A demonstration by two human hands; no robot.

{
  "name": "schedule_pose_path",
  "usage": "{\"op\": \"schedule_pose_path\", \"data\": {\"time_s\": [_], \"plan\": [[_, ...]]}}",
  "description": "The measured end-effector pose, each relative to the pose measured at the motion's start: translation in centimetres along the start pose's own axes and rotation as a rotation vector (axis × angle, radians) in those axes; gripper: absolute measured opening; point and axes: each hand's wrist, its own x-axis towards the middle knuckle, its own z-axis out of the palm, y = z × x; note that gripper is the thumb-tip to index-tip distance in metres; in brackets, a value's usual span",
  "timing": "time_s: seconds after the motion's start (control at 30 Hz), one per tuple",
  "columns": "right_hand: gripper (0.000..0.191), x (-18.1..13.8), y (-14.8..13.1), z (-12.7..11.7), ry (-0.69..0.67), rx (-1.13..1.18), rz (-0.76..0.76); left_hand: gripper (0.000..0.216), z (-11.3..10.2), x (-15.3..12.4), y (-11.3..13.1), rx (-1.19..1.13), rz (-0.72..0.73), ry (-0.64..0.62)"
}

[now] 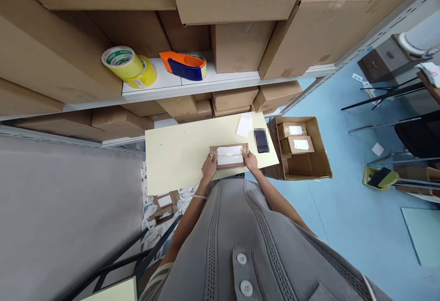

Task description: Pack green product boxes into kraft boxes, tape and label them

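As the left hand [209, 168] and right hand [250, 161] grip the short ends of one white-labeled cardboard package [229, 155] on the counter [175, 159] at 12 o'clock, two more packages [297, 145] sit in an open box [299, 165] around 1 o'clock.

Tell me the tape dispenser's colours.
The tape dispenser is orange and dark blue, clearest in the head view.

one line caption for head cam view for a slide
Left hand and right hand hold a labelled brown parcel on a pale yellow board beside an open carton.
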Motion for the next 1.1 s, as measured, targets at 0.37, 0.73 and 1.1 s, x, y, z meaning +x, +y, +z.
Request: {"op": "schedule_pose_path", "data": {"time_s": [0.37,0.73,1.1], "plan": [[0.063,-0.3,0.4,0.1,0.052,0.071,-0.008,0.054,0.6,0.0,-0.4,0.032,0.032,0.136],[0.061,-1.0,0.3,0.5,0.101,-0.019,-0.051,0.050,0.7,-0.6,-0.3,0.186,0.092,0.182],[0.065,-1.2,-0.8,-1.3,0.091,0.278,-0.155,0.057,-1.1,-0.9,-0.2,-0.125,0.073,0.174]]}}
